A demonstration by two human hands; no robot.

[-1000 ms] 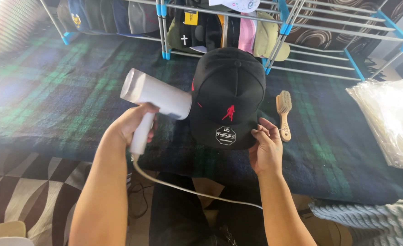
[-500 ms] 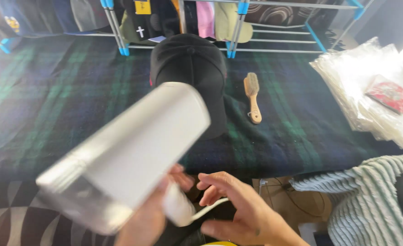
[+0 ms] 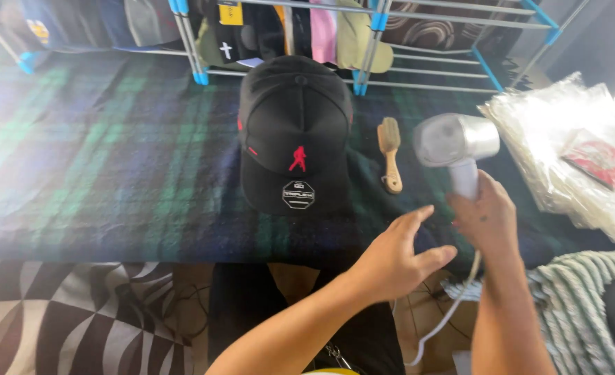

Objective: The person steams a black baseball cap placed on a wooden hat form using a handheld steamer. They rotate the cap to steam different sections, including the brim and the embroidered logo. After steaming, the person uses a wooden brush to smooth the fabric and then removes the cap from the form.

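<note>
A black cap with a small red figure and a sticker on its brim lies flat on the dark plaid cloth. My right hand grips the handle of a white handheld steamer, held upright to the right of the cap, its cord hanging down. My left hand hovers open, fingers spread, just left of the steamer's handle and below the cap's brim, touching nothing. A wooden brush lies between the cap and the steamer.
A metal rack with blue joints holds several caps along the far edge. A pile of clear plastic bags with a red packet sits at the right. A striped knit fabric lies lower right, a black-and-white patterned floor lower left.
The steamer has passed from my left hand to my right and moved from the cap's left side to its right. My right hand has left the cap's brim; my left hand is now open.
</note>
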